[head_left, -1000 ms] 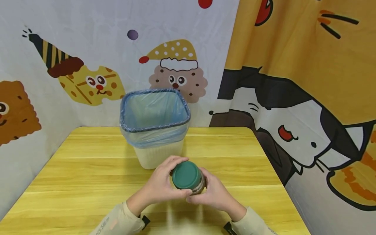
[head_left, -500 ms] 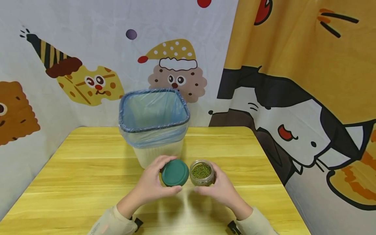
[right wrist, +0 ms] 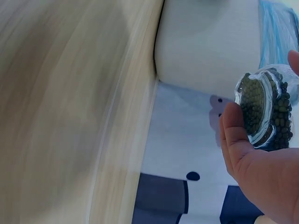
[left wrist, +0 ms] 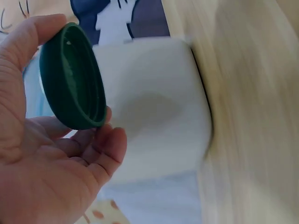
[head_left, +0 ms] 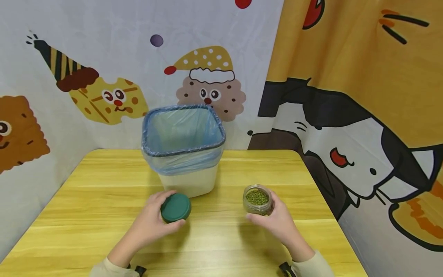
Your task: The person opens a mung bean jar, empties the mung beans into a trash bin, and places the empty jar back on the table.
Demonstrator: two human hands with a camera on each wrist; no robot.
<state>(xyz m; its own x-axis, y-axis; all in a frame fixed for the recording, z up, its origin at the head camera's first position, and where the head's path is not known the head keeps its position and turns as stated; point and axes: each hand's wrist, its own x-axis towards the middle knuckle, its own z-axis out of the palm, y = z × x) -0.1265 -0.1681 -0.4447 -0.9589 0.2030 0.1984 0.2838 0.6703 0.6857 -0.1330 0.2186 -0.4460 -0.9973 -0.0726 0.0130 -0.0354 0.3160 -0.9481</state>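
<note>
My left hand (head_left: 150,221) grips a round green lid (head_left: 175,207) by its edge, thumb on the near side and fingers on the far side. In the left wrist view the hollow inside of the lid (left wrist: 77,79) shows, held above the table. Out to the right, my right hand (head_left: 278,221) holds a small clear glass jar (head_left: 257,207) without a lid. Green mung beans (head_left: 257,197) fill much of it. The right wrist view has fingers and thumb round the jar (right wrist: 266,107), its base in sight.
A cream bin (head_left: 187,181) with a blue plastic liner (head_left: 183,163) folded over its rim stands at the back of the wooden table (head_left: 114,181), just beyond the lid. Behind the table hangs a cartoon-printed cloth (head_left: 121,23).
The green lid came off the jar between the first two frames. Since then the left hand has carried the lid left and the right hand the jar right, widening the gap.
</note>
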